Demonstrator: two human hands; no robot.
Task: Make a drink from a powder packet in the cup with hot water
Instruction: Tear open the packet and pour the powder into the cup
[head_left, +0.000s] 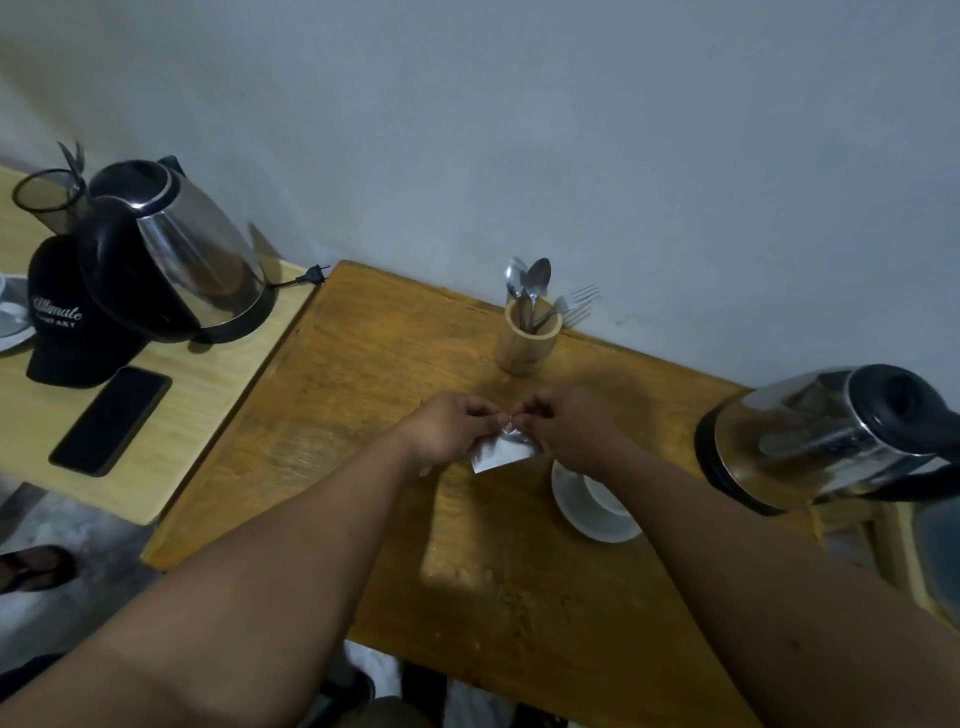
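A small silvery-white powder packet (503, 451) hangs above the middle of the wooden table (363, 395). My left hand (451, 427) and my right hand (571, 426) both pinch its top edge, fingertips close together. Just right of the packet and partly under my right wrist stands a white cup (602, 496) on a white saucer (597, 525). A steel kettle with a black handle (831, 441) stands at the table's right edge, close to my right forearm.
A bamboo holder (527, 338) with spoons and forks stands by the wall behind my hands. On the lighter side table to the left are a second steel kettle (182, 249), a black cap (67, 322), a black phone (111, 421) and a mesh cup (47, 200).
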